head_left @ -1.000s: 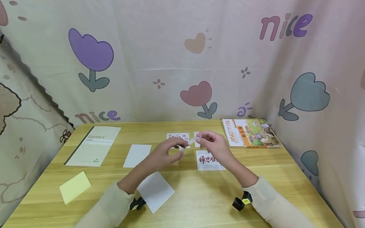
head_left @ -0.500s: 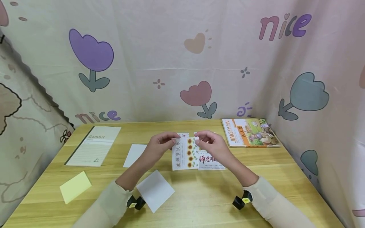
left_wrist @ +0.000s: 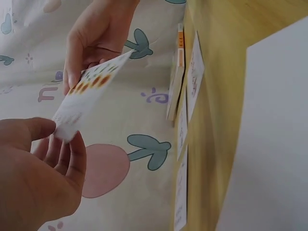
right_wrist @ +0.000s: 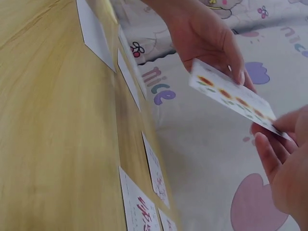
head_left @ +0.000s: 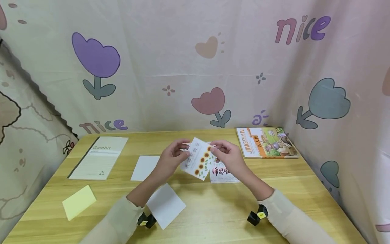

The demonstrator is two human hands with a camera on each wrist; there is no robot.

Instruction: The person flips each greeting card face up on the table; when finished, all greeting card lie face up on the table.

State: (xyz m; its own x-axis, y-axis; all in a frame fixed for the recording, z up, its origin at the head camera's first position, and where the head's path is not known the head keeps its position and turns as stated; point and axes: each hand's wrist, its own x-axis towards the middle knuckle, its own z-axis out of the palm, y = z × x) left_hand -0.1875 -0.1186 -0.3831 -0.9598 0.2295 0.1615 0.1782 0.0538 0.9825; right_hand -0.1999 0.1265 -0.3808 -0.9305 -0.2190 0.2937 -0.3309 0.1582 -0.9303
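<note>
A white card printed with sunflowers and Chinese characters [head_left: 199,159] is held tilted above the table, in the middle of the head view. My left hand [head_left: 171,158] pinches its left edge between thumb and fingers. At the upper right corner, my right hand [head_left: 230,159] pinches it the same way. The left wrist view has the card [left_wrist: 89,94] stretched between both hands. Below and right of it lies a card with red characters [head_left: 223,173], partly covered by my right hand. A card with a reddish pattern [right_wrist: 155,168] shows in the right wrist view.
Two plain white cards [head_left: 144,167] lie left of centre, one partly behind my left forearm. A yellow card [head_left: 79,202] and a notebook [head_left: 99,157] are farther left. A colourful book [head_left: 268,142] lies at the back right, before a patterned curtain [head_left: 170,51].
The sunflower card was edge-on a second ago, then hung squarely with its printed face visible. Since then it has rotated clockwise between my hands, which both keep their grip.
</note>
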